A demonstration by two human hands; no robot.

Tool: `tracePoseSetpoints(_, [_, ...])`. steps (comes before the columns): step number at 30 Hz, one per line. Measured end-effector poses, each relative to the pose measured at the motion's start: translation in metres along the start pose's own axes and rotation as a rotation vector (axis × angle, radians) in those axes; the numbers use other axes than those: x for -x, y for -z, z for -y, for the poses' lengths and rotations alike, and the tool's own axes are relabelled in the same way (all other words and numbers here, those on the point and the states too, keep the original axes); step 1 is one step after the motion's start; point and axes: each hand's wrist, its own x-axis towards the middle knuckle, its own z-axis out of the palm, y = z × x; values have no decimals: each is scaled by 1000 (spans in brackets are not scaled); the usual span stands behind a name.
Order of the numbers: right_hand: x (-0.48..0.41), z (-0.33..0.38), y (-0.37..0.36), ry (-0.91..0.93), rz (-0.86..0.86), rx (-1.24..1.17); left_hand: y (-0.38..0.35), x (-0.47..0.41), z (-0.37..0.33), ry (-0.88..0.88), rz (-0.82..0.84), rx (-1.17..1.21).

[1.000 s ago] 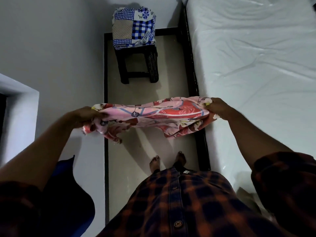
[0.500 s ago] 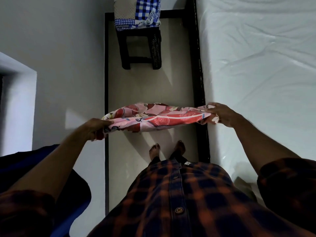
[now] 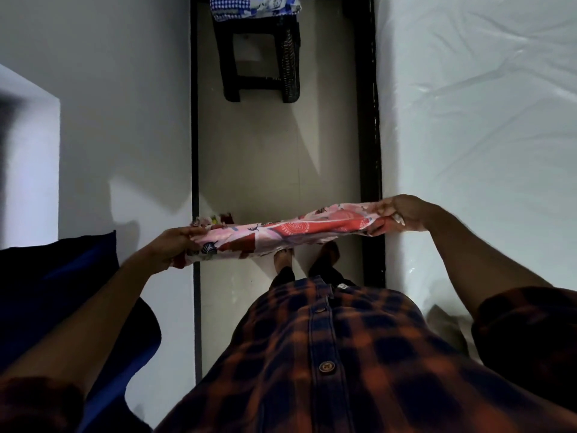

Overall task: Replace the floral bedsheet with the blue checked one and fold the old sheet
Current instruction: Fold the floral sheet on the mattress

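The floral bedsheet [image 3: 281, 234], pink and red, is folded into a long narrow band stretched level in front of my body. My left hand [image 3: 175, 246] grips its left end. Its right end is pinched by my right hand [image 3: 401, 212] at the bed's edge. The blue checked sheet [image 3: 253, 6] lies folded on a dark stool [image 3: 260, 54] at the top of the view, partly cut off. The bed [image 3: 484, 135] on the right shows a bare white mattress with shiny wrinkles.
A narrow strip of beige floor [image 3: 274, 157] runs between the white wall on the left and the bed's dark frame [image 3: 370, 135]. My bare feet stand under the sheet. A dark blue object [image 3: 56, 292] sits low at the left.
The floral sheet has been pulled taut and flat from a sagging bundle. Both hands sit lower in view, and the stool has slid toward the top edge as my head tilted down.
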Motion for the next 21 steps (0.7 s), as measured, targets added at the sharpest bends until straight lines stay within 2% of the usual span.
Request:
tracePoseSetpoints(2, [1,0,-7,-116,-33,101,-7,0,1,6,-19,-103])
tracePoseSetpoints(5, [-3,4,-11,-196,-84,338,-22,5,-3,-43,13,-395])
tracePoseSetpoints(8, [1,7,-9,-249,46,386,-36,9,5,-82,0,-726])
tracePoseSetpoints(10, [11,10,-8,-192,154,404,-42,11,15,-164,-105,-847])
tracePoseSetpoints(13, [16,4,-3,-66,163,448,-44,14,32,-271,-238,-809])
tracePoseSetpoints(17, [12,-6,-2,101,62,491,-40,15,44,-318,-300,-704])
tracePoseSetpoints(21, [9,-15,-4,258,-32,239,-31,10,49,-389,-379,-697])
